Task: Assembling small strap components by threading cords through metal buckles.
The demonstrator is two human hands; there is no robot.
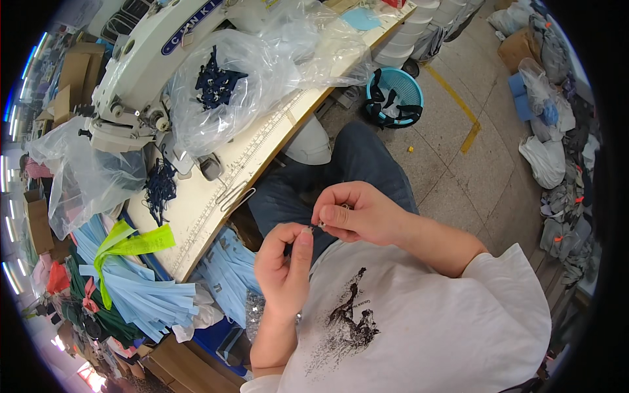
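Note:
My left hand (282,268) and my right hand (367,213) meet in front of my chest, above my lap. Thumb and forefinger of the left hand are pinched on a small dark piece (314,226), mostly covered by the fingertips. My right hand is closed beside it, fingers curled; a small shiny bit shows between them, too little to name. On the sewing table (216,216) to the left, dark blue small pieces (219,82) lie in a clear plastic bag (262,65). More dark blue strips (159,187) lie loose near the sewing machine (131,98).
Light blue fabric strips (137,275) with a yellow-green band (131,245) hang at the table's left end. A bent metal wire (236,196) lies on the table's near edge. Beyond my knees a blue basket (409,88) stands on the floor. Bagged bundles (547,160) line the right side.

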